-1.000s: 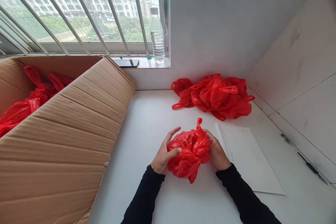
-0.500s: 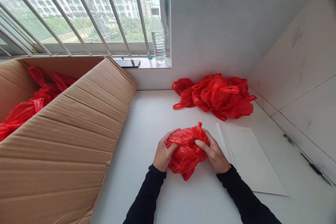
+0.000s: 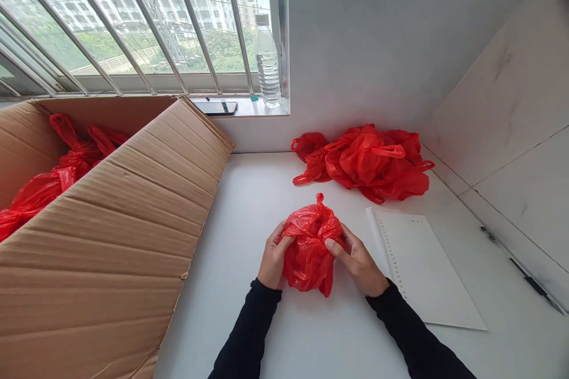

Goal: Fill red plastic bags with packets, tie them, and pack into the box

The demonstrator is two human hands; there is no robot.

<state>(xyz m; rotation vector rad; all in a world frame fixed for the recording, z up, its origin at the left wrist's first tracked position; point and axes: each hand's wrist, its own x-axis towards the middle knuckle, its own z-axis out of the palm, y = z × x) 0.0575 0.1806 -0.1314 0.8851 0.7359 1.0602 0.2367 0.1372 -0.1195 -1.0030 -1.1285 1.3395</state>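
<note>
A crumpled red plastic bag (image 3: 310, 249) is held between my two hands, just above the white tabletop (image 3: 240, 213). My left hand (image 3: 273, 254) grips its left side, thumb in front and the other fingers partly hidden behind the plastic. On the right side, my right hand (image 3: 358, 257) is closed on the bag with the thumb pressed against its front. One twisted tip of the bag sticks up at the top, and loose folds hang at the bottom. Whether anything is inside the bag cannot be seen.
A heap of red plastic bags (image 3: 368, 160) lies against the back wall. An open cardboard box (image 3: 133, 219) with more red bags (image 3: 53, 183) stands at left. A notebook (image 3: 427, 266) and a pen (image 3: 536, 285) lie at right. A water bottle (image 3: 267, 65) and phone (image 3: 216, 108) occupy the sill.
The red bag has been turned in my hands: its tip has shifted left and up, and the folds below have moved right. Both hands stay in nearly the same place.
</note>
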